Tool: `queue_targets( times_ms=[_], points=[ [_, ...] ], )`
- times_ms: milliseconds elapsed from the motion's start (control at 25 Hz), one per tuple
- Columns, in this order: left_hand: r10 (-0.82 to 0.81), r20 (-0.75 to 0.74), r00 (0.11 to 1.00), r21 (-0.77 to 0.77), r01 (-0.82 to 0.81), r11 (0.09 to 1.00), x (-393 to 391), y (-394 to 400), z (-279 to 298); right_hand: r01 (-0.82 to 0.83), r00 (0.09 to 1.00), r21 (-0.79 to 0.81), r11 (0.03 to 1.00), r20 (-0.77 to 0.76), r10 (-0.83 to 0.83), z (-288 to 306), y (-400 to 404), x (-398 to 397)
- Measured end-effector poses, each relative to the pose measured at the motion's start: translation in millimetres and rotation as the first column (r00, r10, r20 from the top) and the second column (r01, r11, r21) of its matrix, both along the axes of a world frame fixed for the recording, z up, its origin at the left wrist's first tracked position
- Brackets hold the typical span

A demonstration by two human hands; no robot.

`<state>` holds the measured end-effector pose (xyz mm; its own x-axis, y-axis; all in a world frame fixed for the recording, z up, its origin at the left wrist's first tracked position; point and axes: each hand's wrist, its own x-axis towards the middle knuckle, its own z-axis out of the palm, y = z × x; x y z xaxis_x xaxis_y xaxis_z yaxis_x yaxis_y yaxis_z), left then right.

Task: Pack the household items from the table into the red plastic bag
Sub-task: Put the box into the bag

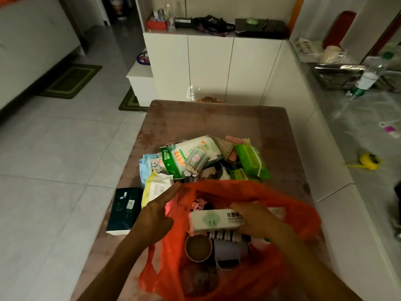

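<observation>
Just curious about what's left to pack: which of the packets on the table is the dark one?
The dark green box lying alone at the table's left edge, beside the left hand; the other packets are white or bright green.

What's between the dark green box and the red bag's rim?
Head view: the left hand and a yellow-edged white packet lie between the dark green box and the red bag.

Beyond the worktop (pixel 249 120) I see a white cabinet (pixel 208 66); a clear bottle (pixel 170 15) and a red box (pixel 156 23) sit on its ledge. Left of it lies a green mat (pixel 70 80); far right, a yellow tape measure (pixel 370 161).
</observation>
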<state>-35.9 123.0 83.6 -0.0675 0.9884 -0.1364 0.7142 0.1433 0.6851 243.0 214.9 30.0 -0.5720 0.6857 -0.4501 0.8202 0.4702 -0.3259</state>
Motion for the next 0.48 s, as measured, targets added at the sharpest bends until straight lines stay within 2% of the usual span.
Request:
queue_targets(
  times_ms=[40, 80, 160, 240, 320, 400, 480],
  points=[
    [-0.014, 0.008, 1.000, -0.013, 0.014, 1.000, -1.3, -4.3, 1.0, 0.000, 0.996, 0.044, 0.999, 0.087, -0.004, -11.1, -4.2, -0.9],
    [-0.017, 0.018, 1.000, -0.028, 0.018, 0.999, -4.6, -8.2, -1.5, 0.015, 0.994, 0.058, 0.998, 0.110, -0.022, -18.3, -9.1, -2.3],
    [0.003, 0.058, 0.998, -0.058, 0.001, 0.998, -8.4, -14.2, -6.1, 0.002, 0.999, 0.073, 0.997, 0.054, -0.006, -22.7, -17.1, -4.4],
    [0.032, 0.078, 0.996, -0.061, -0.027, 0.998, -7.7, -19.9, -12.8, -0.100, 0.995, 0.056, 0.993, 0.010, 0.100, -21.0, -22.6, -8.2],
    [0.061, 0.100, 0.993, -0.054, -0.056, 0.997, -4.9, -25.1, -24.0, -0.145, 0.988, 0.056, 0.988, 0.064, 0.141, -19.1, -23.7, -14.5],
    [-0.011, 0.106, 0.994, -0.056, 0.017, 0.998, -2.0, -31.2, -33.8, -0.127, 0.979, 0.135, 0.983, 0.174, 0.103, -21.8, -21.2, -23.4],
    [-0.112, 0.152, 0.982, -0.033, 0.119, 0.992, -2.8, -40.1, -44.9, -0.104, 0.974, 0.187, 0.977, 0.220, 0.062, -27.2, -23.8, -32.0]
  ],
)
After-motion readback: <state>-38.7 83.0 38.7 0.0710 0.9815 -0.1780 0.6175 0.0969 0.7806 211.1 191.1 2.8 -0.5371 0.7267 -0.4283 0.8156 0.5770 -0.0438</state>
